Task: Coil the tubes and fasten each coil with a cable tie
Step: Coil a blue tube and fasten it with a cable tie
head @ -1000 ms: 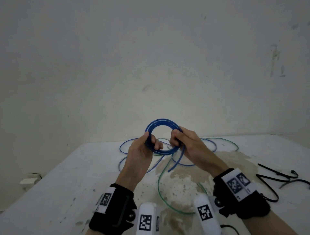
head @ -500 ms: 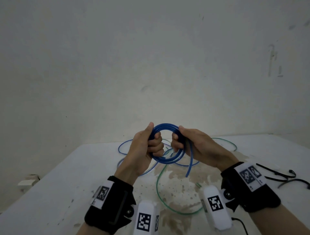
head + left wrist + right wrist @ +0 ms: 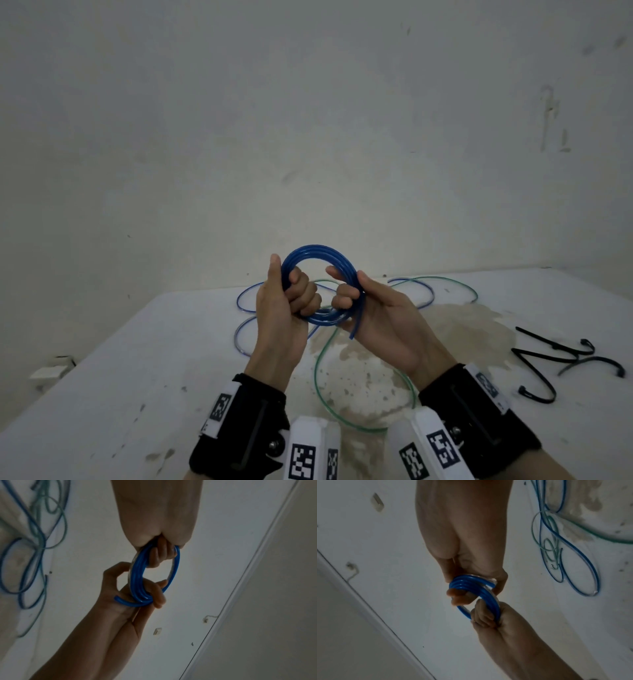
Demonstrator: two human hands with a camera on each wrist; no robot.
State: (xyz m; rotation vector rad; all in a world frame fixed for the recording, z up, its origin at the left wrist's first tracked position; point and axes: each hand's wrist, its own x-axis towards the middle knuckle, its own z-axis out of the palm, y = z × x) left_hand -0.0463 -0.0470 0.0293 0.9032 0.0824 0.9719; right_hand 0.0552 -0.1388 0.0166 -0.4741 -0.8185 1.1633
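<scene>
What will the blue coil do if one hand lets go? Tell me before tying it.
The blue coil probably springs open: both the left hand and the right hand grip it, and its free end juts out stiffly. It looks light, held clear of the table. Its glossy surface may slip.

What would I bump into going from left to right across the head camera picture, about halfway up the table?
loose blue tube → left hand → blue coil → right hand → loose green tube → black cable ties
</scene>
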